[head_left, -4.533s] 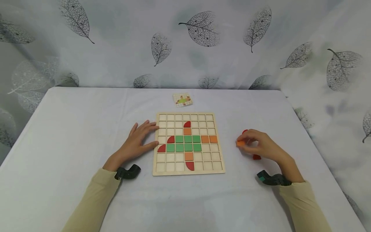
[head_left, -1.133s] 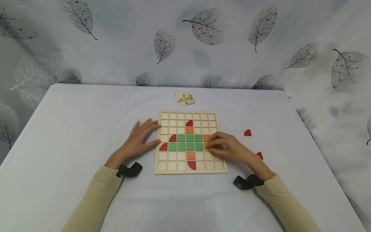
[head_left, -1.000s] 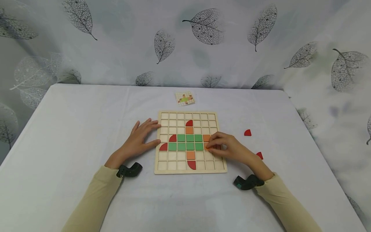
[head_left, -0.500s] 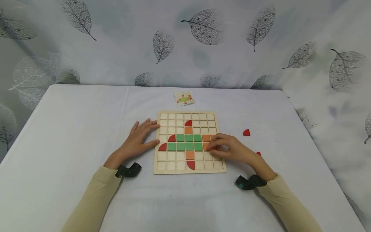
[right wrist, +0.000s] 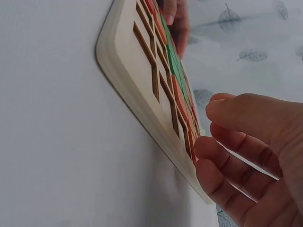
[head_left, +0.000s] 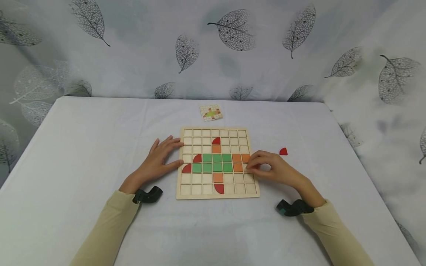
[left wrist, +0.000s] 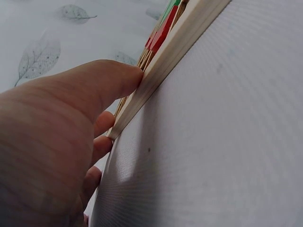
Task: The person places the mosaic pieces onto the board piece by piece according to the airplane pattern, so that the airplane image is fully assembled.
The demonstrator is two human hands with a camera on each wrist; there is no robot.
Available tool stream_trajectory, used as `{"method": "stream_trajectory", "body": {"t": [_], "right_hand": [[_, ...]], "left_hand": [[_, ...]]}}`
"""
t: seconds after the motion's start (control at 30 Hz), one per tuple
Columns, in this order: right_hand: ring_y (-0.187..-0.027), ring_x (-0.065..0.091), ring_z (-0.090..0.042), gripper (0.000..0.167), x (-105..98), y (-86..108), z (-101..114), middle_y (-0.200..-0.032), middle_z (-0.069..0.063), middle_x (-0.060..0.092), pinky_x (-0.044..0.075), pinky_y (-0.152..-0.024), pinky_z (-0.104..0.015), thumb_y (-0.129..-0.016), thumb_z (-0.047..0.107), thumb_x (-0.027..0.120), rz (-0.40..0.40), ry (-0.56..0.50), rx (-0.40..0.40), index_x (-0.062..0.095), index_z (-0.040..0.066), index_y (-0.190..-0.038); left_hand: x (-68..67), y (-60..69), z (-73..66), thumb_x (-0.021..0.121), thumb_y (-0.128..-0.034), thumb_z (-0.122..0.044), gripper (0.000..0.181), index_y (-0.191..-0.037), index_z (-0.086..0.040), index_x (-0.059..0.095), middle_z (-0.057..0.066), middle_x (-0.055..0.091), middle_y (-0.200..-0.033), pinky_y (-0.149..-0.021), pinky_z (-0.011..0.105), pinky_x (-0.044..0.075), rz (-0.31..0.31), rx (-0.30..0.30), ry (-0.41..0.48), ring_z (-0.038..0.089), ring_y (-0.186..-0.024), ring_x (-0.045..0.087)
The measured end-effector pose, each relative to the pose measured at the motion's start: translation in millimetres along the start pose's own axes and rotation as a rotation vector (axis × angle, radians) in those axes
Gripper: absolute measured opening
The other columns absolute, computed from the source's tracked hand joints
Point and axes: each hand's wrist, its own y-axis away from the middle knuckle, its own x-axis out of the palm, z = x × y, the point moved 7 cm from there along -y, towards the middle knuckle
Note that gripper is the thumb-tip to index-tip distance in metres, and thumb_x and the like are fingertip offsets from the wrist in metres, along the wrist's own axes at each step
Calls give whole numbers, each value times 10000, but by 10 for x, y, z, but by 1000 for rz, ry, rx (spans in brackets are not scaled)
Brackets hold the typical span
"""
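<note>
A wooden grid board (head_left: 203,197) lies on the table, with green tiles (head_left: 217,158), orange tiles (head_left: 237,167) and red quarter-round tiles (head_left: 219,188) in its cells. My left hand (head_left: 159,159) touches the board's left edge with its thumb and fingertips, the fingers spread. In the left wrist view the thumb (left wrist: 113,80) lies against the wooden side. My right hand (head_left: 277,168) hovers at the board's right edge, beside the orange tiles. Its fingers (right wrist: 213,177) are loosely bent, and I see nothing between them.
One red quarter-round tile (head_left: 283,151) lies on the white tablecloth (head_left: 213,232) right of the board. A small pattern card (head_left: 211,113) lies behind the board. A leaf-print cloth (head_left: 133,48) hangs beyond the table.
My right hand carried an orange tile from the right onto the board, let go of it beside the green row, then drew back slightly right. It now hides the second loose red tile.
</note>
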Motion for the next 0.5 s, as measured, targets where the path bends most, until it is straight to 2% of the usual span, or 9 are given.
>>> {"method": "stream_trajectory", "body": {"t": [0.33,0.5], "right_hand": [[-837,568,-139,214,-116,65,-54,-976,-25,654,485,-680,-229,-808,-82,737,-48,-19,-3,731,54,-973],[-808,550,-127,220,-169,115,-84,-973,-23,650,467,-642,-243,-801,-88,739,-75,11,12,735,47,-974]], "left_hand": [[-3,1,-5,684,-914,-274,572,-1418,-99,478,138,379,-1525,-1189,525,-45,-2,-3,5,335,-1484,166],[7,-8,0,686,-914,-269,575,-1421,-98,475,138,376,-1527,-1189,527,-43,1,-3,3,334,-1485,163]]}}
